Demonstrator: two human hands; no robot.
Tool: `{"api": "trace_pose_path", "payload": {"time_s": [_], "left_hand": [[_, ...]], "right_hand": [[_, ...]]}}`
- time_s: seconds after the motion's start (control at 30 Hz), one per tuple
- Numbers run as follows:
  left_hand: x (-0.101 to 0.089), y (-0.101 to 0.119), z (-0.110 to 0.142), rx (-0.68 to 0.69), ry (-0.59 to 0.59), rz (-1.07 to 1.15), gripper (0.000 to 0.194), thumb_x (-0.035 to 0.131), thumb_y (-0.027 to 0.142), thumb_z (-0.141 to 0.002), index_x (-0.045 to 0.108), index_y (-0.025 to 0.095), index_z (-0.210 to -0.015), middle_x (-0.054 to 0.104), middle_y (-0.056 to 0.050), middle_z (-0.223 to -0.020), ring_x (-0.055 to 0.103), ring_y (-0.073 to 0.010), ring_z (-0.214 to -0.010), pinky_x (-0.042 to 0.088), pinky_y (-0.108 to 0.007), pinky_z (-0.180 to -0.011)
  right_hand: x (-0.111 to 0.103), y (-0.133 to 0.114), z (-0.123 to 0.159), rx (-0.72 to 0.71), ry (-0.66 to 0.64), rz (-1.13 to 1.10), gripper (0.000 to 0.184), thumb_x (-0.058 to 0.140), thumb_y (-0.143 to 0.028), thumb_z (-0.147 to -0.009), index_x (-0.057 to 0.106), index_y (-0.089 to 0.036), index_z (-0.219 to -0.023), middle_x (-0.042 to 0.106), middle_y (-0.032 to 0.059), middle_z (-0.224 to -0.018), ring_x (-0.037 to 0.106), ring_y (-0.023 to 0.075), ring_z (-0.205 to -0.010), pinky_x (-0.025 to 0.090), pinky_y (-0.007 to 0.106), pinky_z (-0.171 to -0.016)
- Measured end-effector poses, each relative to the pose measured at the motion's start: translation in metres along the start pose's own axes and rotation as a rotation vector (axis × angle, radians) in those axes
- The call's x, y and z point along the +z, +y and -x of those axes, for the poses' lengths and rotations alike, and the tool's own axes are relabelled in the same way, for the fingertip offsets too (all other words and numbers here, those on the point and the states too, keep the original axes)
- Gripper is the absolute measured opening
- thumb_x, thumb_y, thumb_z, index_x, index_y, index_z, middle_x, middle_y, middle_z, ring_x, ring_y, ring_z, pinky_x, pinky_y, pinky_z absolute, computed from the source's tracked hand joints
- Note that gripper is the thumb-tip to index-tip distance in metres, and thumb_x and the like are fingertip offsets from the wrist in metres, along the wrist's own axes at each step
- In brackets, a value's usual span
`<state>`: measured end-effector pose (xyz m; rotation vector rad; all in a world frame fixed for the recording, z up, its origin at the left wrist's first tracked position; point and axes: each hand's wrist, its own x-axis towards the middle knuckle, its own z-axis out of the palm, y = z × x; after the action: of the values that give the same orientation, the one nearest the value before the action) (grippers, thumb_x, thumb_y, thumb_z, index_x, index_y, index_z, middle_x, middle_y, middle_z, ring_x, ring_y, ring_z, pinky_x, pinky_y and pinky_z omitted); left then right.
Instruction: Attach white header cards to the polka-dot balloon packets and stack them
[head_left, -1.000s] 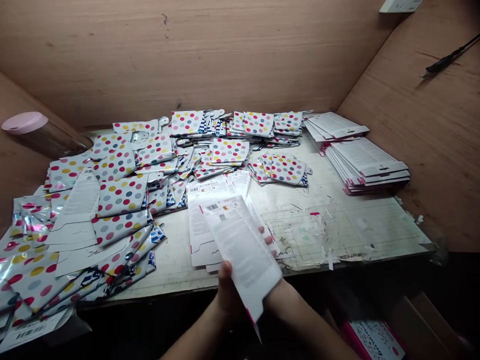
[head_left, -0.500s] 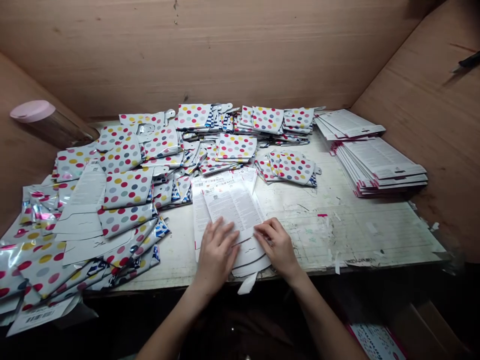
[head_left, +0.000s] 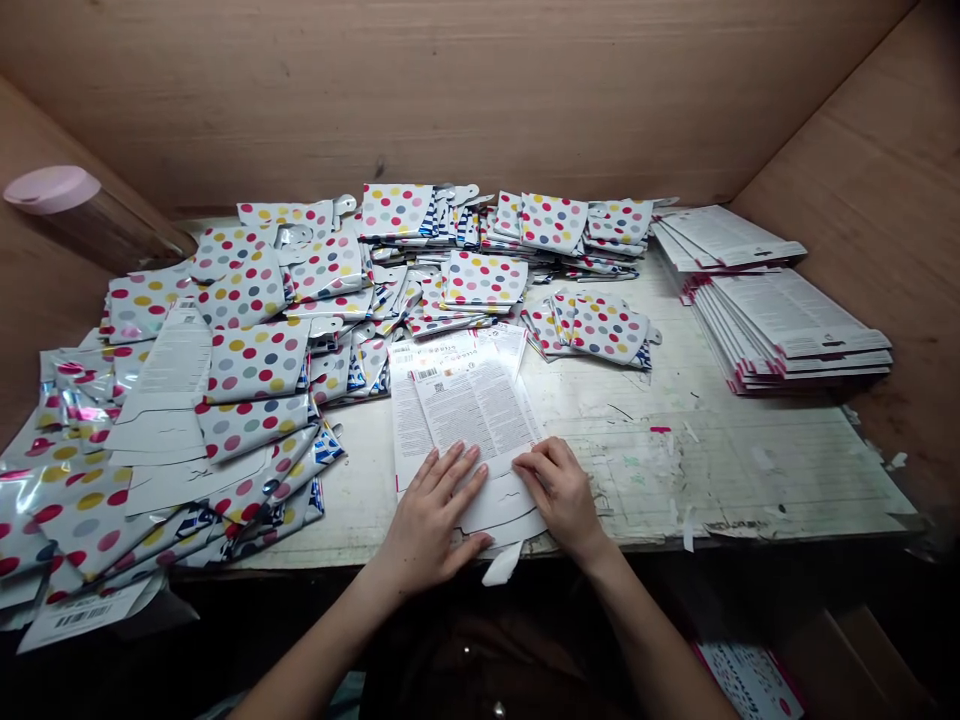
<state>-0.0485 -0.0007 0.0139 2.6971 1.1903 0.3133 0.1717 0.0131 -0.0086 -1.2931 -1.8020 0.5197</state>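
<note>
The left hand [head_left: 430, 517] and the right hand [head_left: 559, 490] lay flat and open on a thin white paper card [head_left: 474, 408] printed with small black words. Neither hand pinched or held it; the fingers were spread and just pressed down. The card lay on the table right in front of the person, with most of it past the fingertips. Its long side pointed away from the person and tipped a bit to the left. Its curved cut-out end [head_left: 504, 512] was near the person, and the right hand was the one resting on it. More loose white cards lay under it. To the left was a big heap of shiny silver bags with round red, yellow and grey dots [head_left: 255, 360]. To the right stood neat stacks of white cards with pink edges [head_left: 791, 320], on a scratched white tabletop [head_left: 712, 470].
</note>
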Motion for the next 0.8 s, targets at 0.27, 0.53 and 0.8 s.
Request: {"api": "trace_pose_path", "payload": {"time_s": [0.27, 0.53, 0.8], "left_hand": [[0.0, -0.0002, 0.0018, 0.002, 0.0, 0.024, 0.066, 0.053, 0.046, -0.089, 0.036, 0.016, -0.146, 0.032, -0.011, -0.155, 0.021, -0.0303, -0.145, 0.024, -0.053, -0.116], [0.001, -0.0007, 0.0011, 0.0, -0.007, 0.009, 0.067, 0.052, 0.048, -0.089, 0.037, 0.016, -0.145, 0.033, -0.012, -0.154, 0.021, -0.03, -0.145, 0.024, -0.053, -0.116], [0.0004, -0.0002, 0.0013, -0.002, 0.004, 0.033, 0.065, 0.053, 0.047, -0.089, 0.038, 0.016, -0.145, 0.035, -0.013, -0.153, 0.023, -0.0306, -0.144, 0.025, -0.054, -0.116]], "right_hand": [[-0.0028, 0.0002, 0.0016, 0.049, -0.035, -0.069, 0.004, 0.055, -0.019, -0.092, 0.058, -0.02, -0.092, 0.051, 0.005, -0.088, 0.053, 0.0175, -0.081, 0.05, 0.032, -0.071], [0.004, -0.0036, 0.0001, -0.08, -0.017, 0.177, 0.014, 0.049, -0.017, -0.094, 0.056, -0.018, -0.082, 0.052, 0.0053, -0.078, 0.049, 0.0193, -0.077, 0.045, 0.034, -0.069], [0.0019, -0.0023, 0.0049, -0.07, 0.031, 0.115, 0.012, 0.049, -0.017, -0.095, 0.059, -0.018, -0.089, 0.055, 0.0072, -0.083, 0.053, 0.0197, -0.08, 0.048, 0.035, -0.072]]}}
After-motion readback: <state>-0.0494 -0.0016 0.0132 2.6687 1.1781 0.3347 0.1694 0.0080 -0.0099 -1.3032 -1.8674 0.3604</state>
